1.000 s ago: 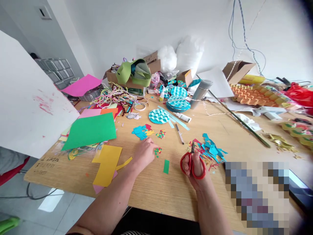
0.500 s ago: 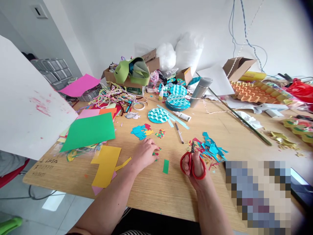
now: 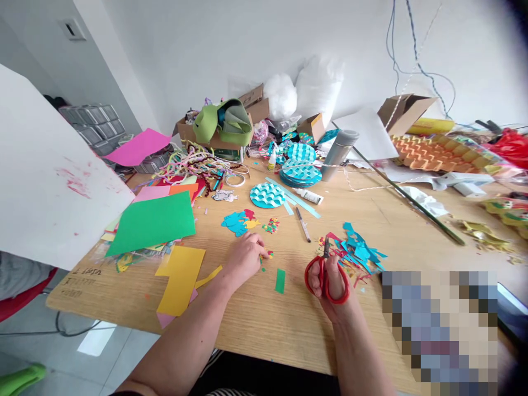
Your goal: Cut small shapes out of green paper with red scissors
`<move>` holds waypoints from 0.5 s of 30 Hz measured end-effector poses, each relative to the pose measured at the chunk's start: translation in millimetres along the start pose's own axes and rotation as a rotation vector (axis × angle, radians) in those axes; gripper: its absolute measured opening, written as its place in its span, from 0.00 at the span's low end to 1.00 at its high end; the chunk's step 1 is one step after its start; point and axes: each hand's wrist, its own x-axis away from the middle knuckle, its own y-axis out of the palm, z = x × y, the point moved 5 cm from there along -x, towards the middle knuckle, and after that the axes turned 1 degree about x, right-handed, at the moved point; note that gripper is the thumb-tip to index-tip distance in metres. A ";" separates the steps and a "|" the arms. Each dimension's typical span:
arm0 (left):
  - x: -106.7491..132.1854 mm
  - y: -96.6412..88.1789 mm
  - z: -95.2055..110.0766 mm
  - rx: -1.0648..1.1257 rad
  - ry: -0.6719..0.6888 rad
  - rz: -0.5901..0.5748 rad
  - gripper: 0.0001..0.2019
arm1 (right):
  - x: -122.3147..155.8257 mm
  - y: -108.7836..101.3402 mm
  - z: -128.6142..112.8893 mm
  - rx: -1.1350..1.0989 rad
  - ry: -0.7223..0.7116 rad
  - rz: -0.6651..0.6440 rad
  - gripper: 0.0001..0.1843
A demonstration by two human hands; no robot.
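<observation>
At 10 o'clock from my R hand (image 3: pixel 333 289), holding red-handled metal scissors (image 3: pixel 326 252): tiny red-green paper bits (image 3: pixel 270 254), prob. v. light, flimsy; pinch edges. L hand (image 3: pixel 246 256) grip: can't tell.

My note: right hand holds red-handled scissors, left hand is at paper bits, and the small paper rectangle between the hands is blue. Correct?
No: the small paper rectangle is green, not blue, as the head view shows. The rest is right: right hand holding red-handled scissors, left hand at paper bits.
</observation>
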 end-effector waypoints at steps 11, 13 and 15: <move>-1.9 -6.6 -2.4 0.034 -0.045 0.015 0.17 | 0.8 3.4 -0.7 -0.052 0.060 0.027 0.32; -1.3 -7.4 -0.9 0.041 -0.037 -0.003 0.16 | 0.4 5.0 -0.1 -0.103 0.129 -0.004 0.34; -0.3 -7.1 1.4 0.033 -0.017 -0.042 0.10 | 0.8 7.6 0.3 -0.181 0.224 -0.066 0.34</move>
